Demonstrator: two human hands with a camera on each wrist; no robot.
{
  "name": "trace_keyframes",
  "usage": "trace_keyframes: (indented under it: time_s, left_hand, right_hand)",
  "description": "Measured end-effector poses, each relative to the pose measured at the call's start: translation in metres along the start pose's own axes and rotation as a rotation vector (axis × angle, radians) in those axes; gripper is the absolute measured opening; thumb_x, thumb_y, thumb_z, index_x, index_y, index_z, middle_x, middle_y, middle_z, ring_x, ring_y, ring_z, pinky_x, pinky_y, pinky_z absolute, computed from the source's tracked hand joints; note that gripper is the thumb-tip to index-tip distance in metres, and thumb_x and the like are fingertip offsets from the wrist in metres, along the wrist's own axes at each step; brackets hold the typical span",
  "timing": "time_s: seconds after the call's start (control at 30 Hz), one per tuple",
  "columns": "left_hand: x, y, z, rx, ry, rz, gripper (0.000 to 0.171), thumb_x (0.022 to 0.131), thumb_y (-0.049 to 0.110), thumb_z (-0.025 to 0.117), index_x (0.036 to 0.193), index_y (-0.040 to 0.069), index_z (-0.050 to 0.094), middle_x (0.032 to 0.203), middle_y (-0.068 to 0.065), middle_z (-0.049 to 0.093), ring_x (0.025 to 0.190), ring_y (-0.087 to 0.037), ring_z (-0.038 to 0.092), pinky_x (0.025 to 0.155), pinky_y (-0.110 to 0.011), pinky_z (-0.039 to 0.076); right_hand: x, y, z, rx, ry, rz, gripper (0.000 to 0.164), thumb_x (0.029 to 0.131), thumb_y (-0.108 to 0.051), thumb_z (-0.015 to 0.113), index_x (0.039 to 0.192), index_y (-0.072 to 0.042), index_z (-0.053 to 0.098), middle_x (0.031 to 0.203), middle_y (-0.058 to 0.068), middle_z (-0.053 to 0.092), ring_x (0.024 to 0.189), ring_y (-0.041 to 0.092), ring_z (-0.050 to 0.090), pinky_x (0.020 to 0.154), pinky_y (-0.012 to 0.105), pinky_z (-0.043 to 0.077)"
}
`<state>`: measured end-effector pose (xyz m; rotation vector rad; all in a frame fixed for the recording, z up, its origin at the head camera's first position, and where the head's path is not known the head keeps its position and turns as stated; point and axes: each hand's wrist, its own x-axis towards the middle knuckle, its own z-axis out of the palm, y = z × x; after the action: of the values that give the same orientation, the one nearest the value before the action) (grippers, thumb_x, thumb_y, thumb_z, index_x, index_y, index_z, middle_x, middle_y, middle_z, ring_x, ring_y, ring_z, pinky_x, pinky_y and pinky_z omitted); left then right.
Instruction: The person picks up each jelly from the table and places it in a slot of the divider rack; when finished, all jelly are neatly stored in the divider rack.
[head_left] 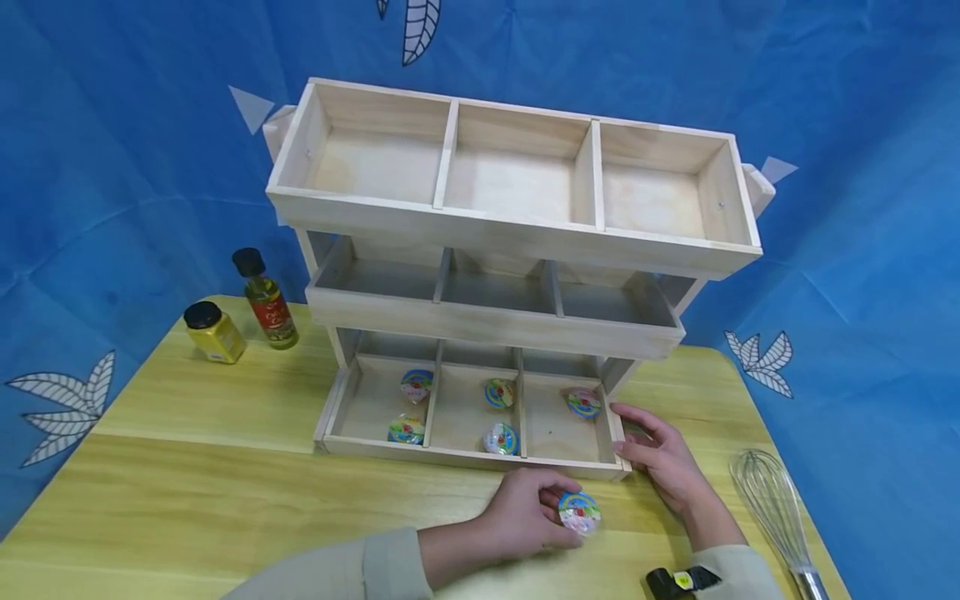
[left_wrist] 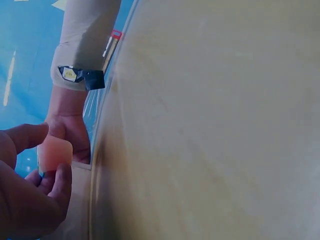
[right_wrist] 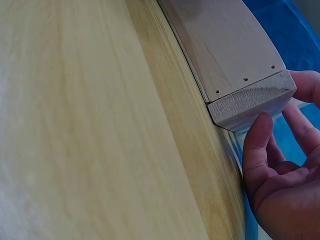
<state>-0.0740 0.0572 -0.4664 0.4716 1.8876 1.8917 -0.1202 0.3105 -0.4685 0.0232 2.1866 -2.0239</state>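
Observation:
My left hand (head_left: 528,515) pinches a small jelly cup (head_left: 579,512) with a printed lid, held just in front of the shelf. In the left wrist view the cup's pink body (left_wrist: 55,154) shows between thumb and fingers. My right hand (head_left: 667,458) touches the right end of the bottom tier of a wooden three-tier shelf (head_left: 472,458), its fingers loosely bent. The right wrist view has the thumb by the tier's corner (right_wrist: 252,102). In that tier, two jelly cups (head_left: 416,385) lie in the left compartment, two (head_left: 498,393) in the middle, one (head_left: 583,402) in the right.
The upper tier (head_left: 517,221) and middle tier (head_left: 495,321) each have three compartments. An oil bottle (head_left: 272,312) and a yellow jar (head_left: 217,335) stand on the table (head_left: 187,467) at left. A whisk (head_left: 776,508) lies at the right edge. Blue cloth (head_left: 135,125) hangs behind.

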Motion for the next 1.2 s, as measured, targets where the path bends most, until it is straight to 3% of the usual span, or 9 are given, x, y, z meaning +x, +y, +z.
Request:
trace_keyframes:
  time_s: [0.23, 0.47, 0.63, 1.0, 1.2]
  left_hand:
    - [0.004, 0.014, -0.002, -0.007, -0.023, -0.006, 0.048, 0.067, -0.01, 0.087, 0.111, 0.003, 0.071, 0.085, 0.003, 0.062, 0.071, -0.009, 0.063, 0.068, -0.022, 0.057]
    - [0.017, 0.027, -0.008, -0.017, -0.019, 0.031, 0.049, 0.068, -0.009, 0.087, 0.114, 0.0, 0.07, 0.089, 0.002, 0.064, 0.075, -0.01, 0.065, 0.072, -0.023, 0.058]
    - [0.027, 0.034, -0.012, 0.026, 0.001, 0.036, 0.05, 0.069, -0.004, 0.088, 0.115, 0.002, 0.07, 0.089, 0.002, 0.063, 0.076, -0.01, 0.064, 0.07, -0.022, 0.057]
    - [0.055, 0.034, -0.011, 0.107, 0.068, 0.071, 0.047, 0.07, -0.002, 0.089, 0.114, 0.003, 0.072, 0.087, 0.004, 0.062, 0.077, -0.01, 0.062, 0.068, -0.022, 0.056]
    - [0.068, 0.032, -0.008, 0.171, 0.112, 0.05, 0.047, 0.07, 0.002, 0.09, 0.114, 0.006, 0.072, 0.087, 0.007, 0.062, 0.078, -0.008, 0.058, 0.067, -0.021, 0.054]
  right_hand:
    - [-0.003, 0.0, -0.002, 0.015, -0.001, -0.008, 0.062, 0.088, 0.006, 0.069, 0.144, 0.01, 0.041, 0.139, 0.021, 0.041, 0.109, 0.021, 0.061, 0.082, 0.033, 0.058]
    - [-0.002, 0.001, -0.002, 0.023, -0.001, -0.013, 0.062, 0.087, 0.006, 0.07, 0.143, 0.011, 0.042, 0.134, 0.015, 0.046, 0.105, 0.022, 0.063, 0.079, 0.032, 0.058]
    - [-0.002, 0.001, -0.001, 0.022, 0.0, -0.012, 0.062, 0.087, 0.005, 0.07, 0.143, 0.01, 0.042, 0.133, 0.015, 0.047, 0.104, 0.021, 0.062, 0.077, 0.031, 0.058]
    - [0.0, 0.001, 0.001, 0.014, 0.002, -0.001, 0.061, 0.088, 0.004, 0.07, 0.143, 0.01, 0.043, 0.135, 0.016, 0.045, 0.102, 0.021, 0.062, 0.077, 0.028, 0.057]
    - [-0.001, 0.001, -0.001, 0.021, 0.0, -0.006, 0.06, 0.089, 0.004, 0.07, 0.142, 0.01, 0.044, 0.133, 0.014, 0.048, 0.099, 0.018, 0.062, 0.072, 0.026, 0.056]
